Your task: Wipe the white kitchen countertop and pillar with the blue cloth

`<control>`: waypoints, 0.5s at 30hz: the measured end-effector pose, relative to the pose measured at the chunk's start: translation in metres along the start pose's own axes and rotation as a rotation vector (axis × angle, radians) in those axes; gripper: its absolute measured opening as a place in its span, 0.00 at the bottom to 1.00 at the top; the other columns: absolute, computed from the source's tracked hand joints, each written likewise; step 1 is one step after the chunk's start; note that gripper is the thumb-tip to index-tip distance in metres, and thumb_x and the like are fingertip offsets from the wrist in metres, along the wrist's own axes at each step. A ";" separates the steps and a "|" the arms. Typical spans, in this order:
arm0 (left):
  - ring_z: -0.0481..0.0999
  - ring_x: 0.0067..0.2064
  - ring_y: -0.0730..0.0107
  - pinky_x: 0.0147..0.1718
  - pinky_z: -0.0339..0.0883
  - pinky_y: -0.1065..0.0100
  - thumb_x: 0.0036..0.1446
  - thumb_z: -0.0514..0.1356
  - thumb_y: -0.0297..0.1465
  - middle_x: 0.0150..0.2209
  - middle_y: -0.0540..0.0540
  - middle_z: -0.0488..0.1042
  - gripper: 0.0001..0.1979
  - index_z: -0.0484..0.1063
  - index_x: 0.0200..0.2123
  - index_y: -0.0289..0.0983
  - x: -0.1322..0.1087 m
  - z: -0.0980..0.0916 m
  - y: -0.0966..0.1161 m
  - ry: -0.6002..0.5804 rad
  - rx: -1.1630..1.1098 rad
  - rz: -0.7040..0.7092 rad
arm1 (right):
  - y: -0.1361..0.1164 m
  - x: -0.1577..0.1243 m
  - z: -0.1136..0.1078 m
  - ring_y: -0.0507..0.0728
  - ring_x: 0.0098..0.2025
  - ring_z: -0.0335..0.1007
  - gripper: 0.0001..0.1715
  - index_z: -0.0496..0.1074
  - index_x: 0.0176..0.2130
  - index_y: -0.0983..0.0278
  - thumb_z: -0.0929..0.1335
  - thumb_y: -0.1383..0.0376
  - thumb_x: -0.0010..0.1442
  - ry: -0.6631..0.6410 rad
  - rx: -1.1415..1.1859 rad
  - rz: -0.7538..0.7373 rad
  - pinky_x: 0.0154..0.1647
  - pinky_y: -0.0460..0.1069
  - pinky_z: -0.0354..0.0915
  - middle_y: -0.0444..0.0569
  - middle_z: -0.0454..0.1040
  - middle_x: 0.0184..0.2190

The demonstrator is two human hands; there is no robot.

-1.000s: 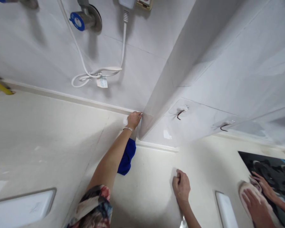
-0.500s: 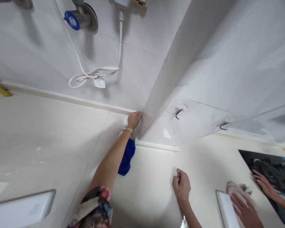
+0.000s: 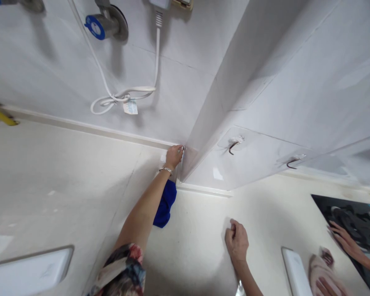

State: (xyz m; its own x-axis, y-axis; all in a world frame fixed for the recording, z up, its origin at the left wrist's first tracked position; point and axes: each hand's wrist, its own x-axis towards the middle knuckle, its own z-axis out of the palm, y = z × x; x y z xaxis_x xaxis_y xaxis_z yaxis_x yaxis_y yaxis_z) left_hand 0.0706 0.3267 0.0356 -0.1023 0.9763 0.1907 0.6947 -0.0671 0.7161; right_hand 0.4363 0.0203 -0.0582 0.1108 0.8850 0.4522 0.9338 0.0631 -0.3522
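Note:
My left hand (image 3: pixel 173 156) reaches to the inner corner where the back wall meets the tiled pillar (image 3: pixel 200 127). Its fingers are pinched together at the corner, and a small shiny bit shows at the fingertips, too small to name. A bracelet (image 3: pixel 165 169) circles that wrist. Beside the forearm, a dark blue cloth (image 3: pixel 167 205) lies bunched on the white countertop (image 3: pixel 197 230), partly covered by the arm. My right hand (image 3: pixel 238 241) rests on the countertop, fingers curled in a loose fist with nothing visible in it.
Above hang a bundled white cord (image 3: pixel 123 98) and a blue-capped valve (image 3: pixel 95 27). Hooks (image 3: pixel 232 147) stick to the pillar's side. At right, another person's hands are near a pinkish cloth (image 3: pixel 322 269) and a black cooktop (image 3: pixel 354 226). White slabs (image 3: pixel 296 269) lie on the countertop.
My two hands stay almost in place. At the right, the other person's hand with the pinkish cloth has moved down toward the frame's bottom edge.

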 end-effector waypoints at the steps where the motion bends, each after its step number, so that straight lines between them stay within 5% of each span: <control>1: 0.81 0.42 0.66 0.47 0.74 0.66 0.68 0.56 0.31 0.48 0.43 0.83 0.16 0.81 0.52 0.37 0.000 0.000 -0.001 -0.004 0.002 0.004 | 0.000 0.000 0.000 0.59 0.38 0.69 0.18 0.71 0.49 0.65 0.59 0.67 0.63 -0.001 0.000 0.001 0.45 0.55 0.68 0.50 0.72 0.35; 15: 0.78 0.53 0.56 0.56 0.69 0.60 0.70 0.55 0.34 0.50 0.37 0.82 0.18 0.82 0.53 0.36 0.006 0.011 -0.007 0.026 0.060 0.038 | -0.002 0.002 -0.001 0.59 0.37 0.70 0.18 0.71 0.49 0.65 0.60 0.68 0.63 0.021 -0.008 -0.034 0.45 0.55 0.69 0.49 0.72 0.35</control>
State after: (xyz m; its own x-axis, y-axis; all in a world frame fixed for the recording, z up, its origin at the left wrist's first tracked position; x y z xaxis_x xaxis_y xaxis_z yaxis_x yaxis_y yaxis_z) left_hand 0.0726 0.3349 0.0245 -0.0928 0.9675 0.2352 0.7396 -0.0912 0.6668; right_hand 0.4352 0.0216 -0.0563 0.0860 0.8728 0.4805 0.9397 0.0892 -0.3302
